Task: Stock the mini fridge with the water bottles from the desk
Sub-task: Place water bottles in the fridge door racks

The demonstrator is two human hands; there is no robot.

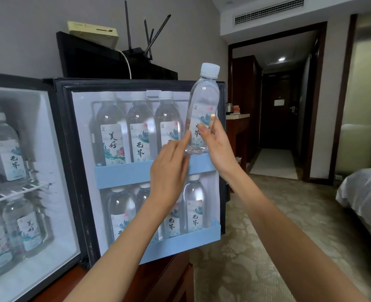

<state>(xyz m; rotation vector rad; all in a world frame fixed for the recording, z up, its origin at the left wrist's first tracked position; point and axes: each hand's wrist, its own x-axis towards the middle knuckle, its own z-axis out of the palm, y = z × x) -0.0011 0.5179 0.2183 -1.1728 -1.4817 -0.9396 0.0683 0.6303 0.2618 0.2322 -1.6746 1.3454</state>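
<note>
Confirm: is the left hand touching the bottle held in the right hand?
Touching. Head view: the left hand lays its index fingertip against the bottle, low on its left side, no gap showing; the right hand grips it.

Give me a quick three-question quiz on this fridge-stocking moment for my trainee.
1. True or false: the raised bottle has its cap on.
2. Which hand's grip wraps the raised bottle? A) left B) right C) both
3. Fill in: the upper door shelf holds ___ standing bottles.
Key: 1 true. 2 B: the right hand wraps it; the left hand only touches it with one extended finger. 3 three.
</note>
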